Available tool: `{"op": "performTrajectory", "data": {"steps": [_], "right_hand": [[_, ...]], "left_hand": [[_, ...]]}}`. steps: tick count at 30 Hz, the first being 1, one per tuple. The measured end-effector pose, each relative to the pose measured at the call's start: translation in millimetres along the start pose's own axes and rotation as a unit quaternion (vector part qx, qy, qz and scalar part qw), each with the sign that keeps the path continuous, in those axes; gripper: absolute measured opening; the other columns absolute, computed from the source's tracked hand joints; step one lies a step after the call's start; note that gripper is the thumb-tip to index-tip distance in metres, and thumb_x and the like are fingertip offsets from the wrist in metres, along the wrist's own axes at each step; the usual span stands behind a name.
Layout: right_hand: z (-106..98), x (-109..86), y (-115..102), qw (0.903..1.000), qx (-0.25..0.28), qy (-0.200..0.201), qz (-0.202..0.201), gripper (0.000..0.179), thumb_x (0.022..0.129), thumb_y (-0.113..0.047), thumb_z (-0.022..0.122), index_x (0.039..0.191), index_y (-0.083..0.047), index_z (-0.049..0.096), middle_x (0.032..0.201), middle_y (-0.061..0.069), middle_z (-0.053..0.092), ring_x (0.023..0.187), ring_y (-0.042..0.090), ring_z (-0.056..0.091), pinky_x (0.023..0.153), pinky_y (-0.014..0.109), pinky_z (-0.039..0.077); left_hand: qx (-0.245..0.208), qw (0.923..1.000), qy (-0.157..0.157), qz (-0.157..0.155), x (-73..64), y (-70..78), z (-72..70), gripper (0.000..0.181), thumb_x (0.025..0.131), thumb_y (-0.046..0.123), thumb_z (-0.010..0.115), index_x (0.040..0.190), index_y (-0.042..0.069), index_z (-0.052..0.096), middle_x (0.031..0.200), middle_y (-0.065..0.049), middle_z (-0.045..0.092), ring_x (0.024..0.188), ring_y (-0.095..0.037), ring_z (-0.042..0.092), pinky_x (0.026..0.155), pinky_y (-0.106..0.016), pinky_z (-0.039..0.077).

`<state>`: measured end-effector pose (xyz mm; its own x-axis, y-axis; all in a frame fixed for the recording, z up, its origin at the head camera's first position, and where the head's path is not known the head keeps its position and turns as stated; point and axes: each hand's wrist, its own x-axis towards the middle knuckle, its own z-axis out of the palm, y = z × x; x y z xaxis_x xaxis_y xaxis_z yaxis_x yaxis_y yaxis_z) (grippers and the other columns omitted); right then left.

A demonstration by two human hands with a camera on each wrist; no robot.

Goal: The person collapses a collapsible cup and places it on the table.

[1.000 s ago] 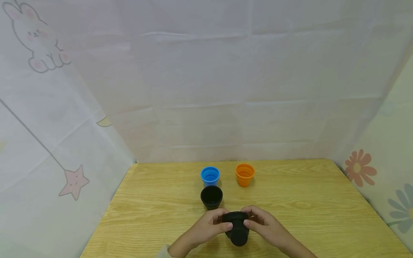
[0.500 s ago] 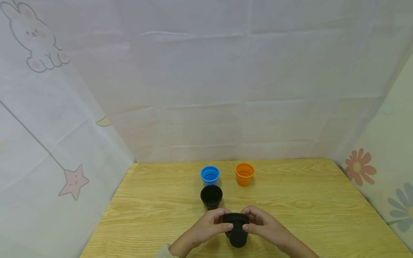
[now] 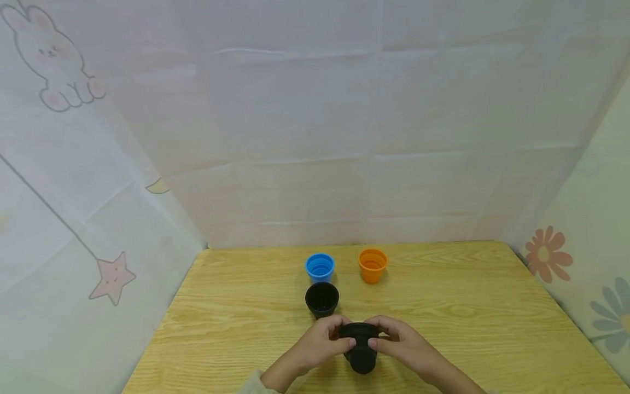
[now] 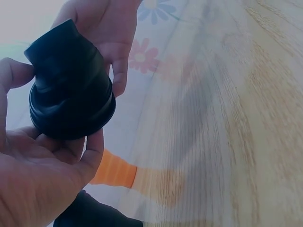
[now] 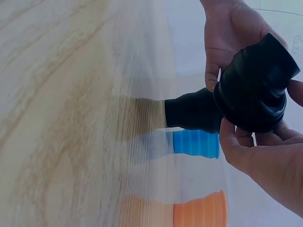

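Note:
A black collapsible cup [image 3: 362, 359] is held between both hands near the front of the table, tilted so its base points toward the person. My left hand [image 3: 319, 346] grips its left side, thumb on the wall and fingers behind the rim. On the opposite side my right hand [image 3: 409, 349] grips it the same way. The cup's folded, twisted-looking wall [image 4: 71, 85] shows in the left wrist view. In the right wrist view the held cup [image 5: 253, 87] is off the table. A second black cup [image 3: 322, 299] stands upright just beyond the left hand.
Behind the standing black cup is a blue collapsible cup [image 3: 320, 267], upright. An orange collapsible cup [image 3: 372, 266] stands to its right. The wooden table [image 3: 472, 306] ends at a pale cloth backdrop [image 3: 305, 137] at the back and sides.
The held cup's tilt shifts slightly back and forth, both hands keeping their grip. The standing cups stay where they were.

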<state>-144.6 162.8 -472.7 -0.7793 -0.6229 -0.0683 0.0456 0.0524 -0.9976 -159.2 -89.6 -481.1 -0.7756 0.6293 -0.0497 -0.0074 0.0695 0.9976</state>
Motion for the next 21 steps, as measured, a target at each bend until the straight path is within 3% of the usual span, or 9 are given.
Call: {"op": "performTrajectory", "data": {"steps": [8,21], "right_hand": [[0.6,1.6,-0.3,0.9994,-0.024,0.025,0.01,0.035,0.105,-0.022,0.058,0.132,0.0,0.058,0.131,0.015,0.061,0.119,0.028,0.055,0.097,0.039,0.053],[1.5,5.7,4.7,0.9979,-0.038,0.043,0.028,0.032,0.102,-0.02,0.062,0.127,0.001,0.062,0.117,0.01,0.064,0.11,0.025,0.055,0.088,0.033,0.054]], "left_hand": [[0.01,0.9998,0.019,0.0,2.1,0.7,2.0,0.023,0.096,0.012,0.065,0.112,-0.005,0.065,0.106,-0.004,0.066,0.091,-0.016,0.058,0.077,-0.023,0.052],[0.037,0.9981,0.038,-0.031,4.3,0.2,2.5,0.02,0.092,0.014,0.071,0.107,0.001,0.069,0.104,-0.003,0.07,0.093,-0.017,0.062,0.079,-0.025,0.052]]}}
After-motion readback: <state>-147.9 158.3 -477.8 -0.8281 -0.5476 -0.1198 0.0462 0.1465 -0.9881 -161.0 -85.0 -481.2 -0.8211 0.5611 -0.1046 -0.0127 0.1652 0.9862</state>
